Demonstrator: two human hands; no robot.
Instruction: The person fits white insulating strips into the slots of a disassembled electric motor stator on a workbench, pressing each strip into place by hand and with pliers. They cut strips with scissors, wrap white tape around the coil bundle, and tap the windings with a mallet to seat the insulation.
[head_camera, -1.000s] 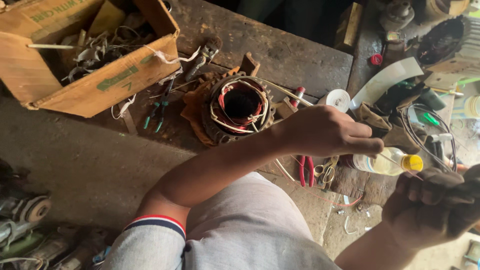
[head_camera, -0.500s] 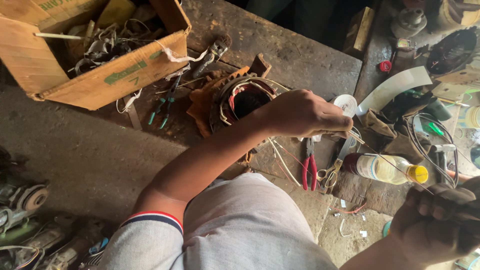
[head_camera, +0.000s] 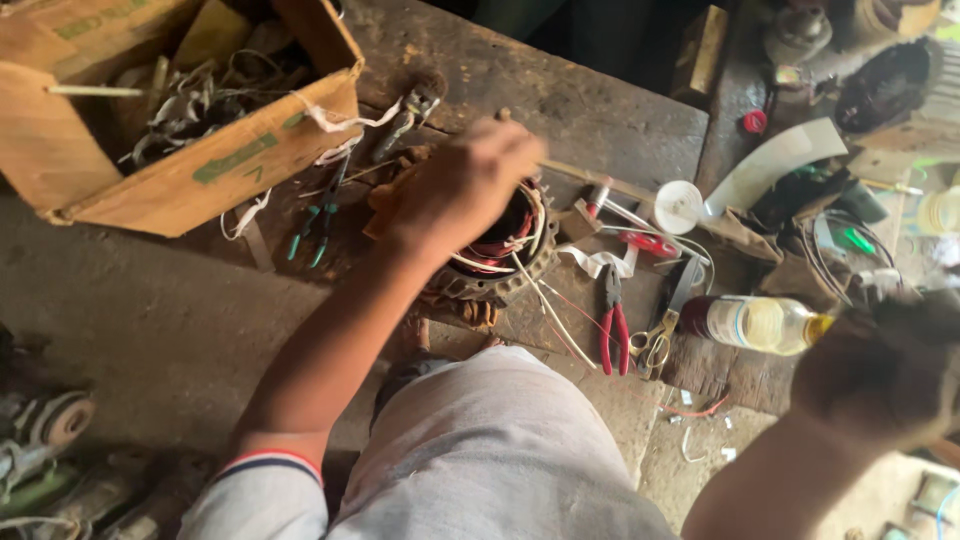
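While the left hand (head_camera: 465, 185) hangs over the stator (head_camera: 500, 255), its fingers are curled together on a thin stick (head_camera: 590, 178) that runs off to the right above the worktop (head_camera: 560, 90). That grip is blurred, so how tight it is cannot be told. The stator sits at the worktop's near edge, just beyond the person's knee, with red and white wires (head_camera: 545, 300) trailing from its bore. At the lower right, the right hand (head_camera: 885, 365) is dark and out of focus; its fingers look bunched, but whether they hold anything cannot be told. A bottle (head_camera: 755, 322) of pale liquid lies on its side just left of that hand. Red pliers (head_camera: 612, 325) and scissors (head_camera: 655, 345) lie between the stator and the bottle. Green-handled pliers (head_camera: 315, 225) lie left of the stator, near a cardboard box (head_camera: 200, 165) full of wire scraps. A white tape roll (head_camera: 680, 205) rests further back.
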